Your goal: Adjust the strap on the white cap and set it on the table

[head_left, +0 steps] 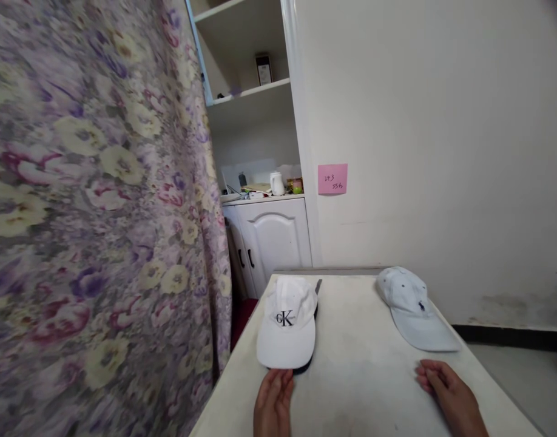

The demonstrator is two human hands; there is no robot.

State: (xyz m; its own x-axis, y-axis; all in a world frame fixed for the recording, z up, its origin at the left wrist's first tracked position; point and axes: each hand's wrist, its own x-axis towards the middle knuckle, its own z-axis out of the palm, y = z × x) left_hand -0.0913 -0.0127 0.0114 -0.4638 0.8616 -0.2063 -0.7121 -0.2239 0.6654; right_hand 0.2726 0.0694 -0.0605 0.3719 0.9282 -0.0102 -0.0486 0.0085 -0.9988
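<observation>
A white baseball cap (291, 312) with black "CK" lettering sits at the left of the table, its brim toward me. Beneath it a dark cap (303, 368) shows only along the brim's front and right edges; the rest is hidden. My left hand (273, 400) is at the front edge of these brims, fingers extended and fingertips close to or touching the edge, with no visible grip. On the right lies a pale blue cap (403, 297) with a small dark emblem. My right hand (446, 388) is just in front of its brim, apart from it, fingers loosely bent and holding nothing.
Both caps rest on a white table (351, 376) against a wall with a pink note (332, 179). A floral curtain (101, 212) hangs close on the left. Behind stands a white cabinet (278, 240) with shelves, holding a white jug (276, 183) and small items.
</observation>
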